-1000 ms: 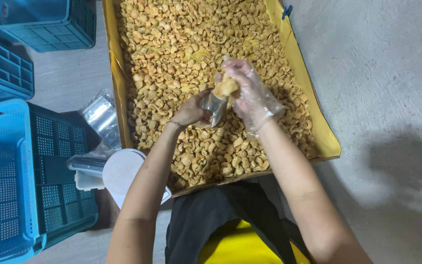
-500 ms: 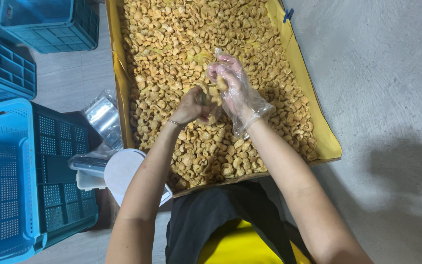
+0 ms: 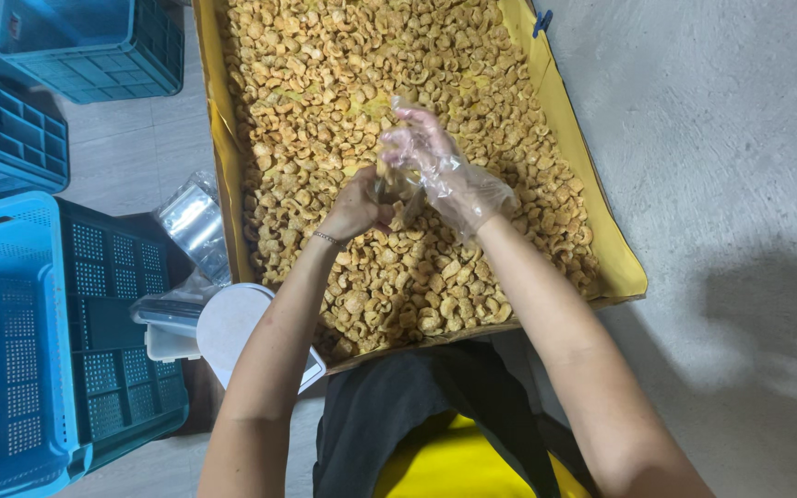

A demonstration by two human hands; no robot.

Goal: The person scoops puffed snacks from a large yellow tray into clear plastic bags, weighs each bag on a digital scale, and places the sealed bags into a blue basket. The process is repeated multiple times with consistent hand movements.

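Since pouch (image 3: pixel 389 189) dropped lower, hands (image 3: pixel 398 180) closer; snack lump gone.

We see a pale grey floor (image 3: pixel 721 138) carrying everything here. On it, in the middle and running from near to far, lies a large shallow yellow tray (image 3: pixel 615 263) heaped with golden-brown fried snack pieces (image 3: pixel 325 83). Left of the tray, on the floor, sit blue plastic crates: a big one (image 3: pixel 11 350) at the near left, a smaller one (image 3: pixel 2 138) further back at the left edge, and another (image 3: pixel 85 41) at the far left. Between the near crate and the tray lie a stack of shiny clear bags (image 3: pixel 191 221) and a white round lid (image 3: pixel 232 323) on a white container, just beside the tray's near left corner.
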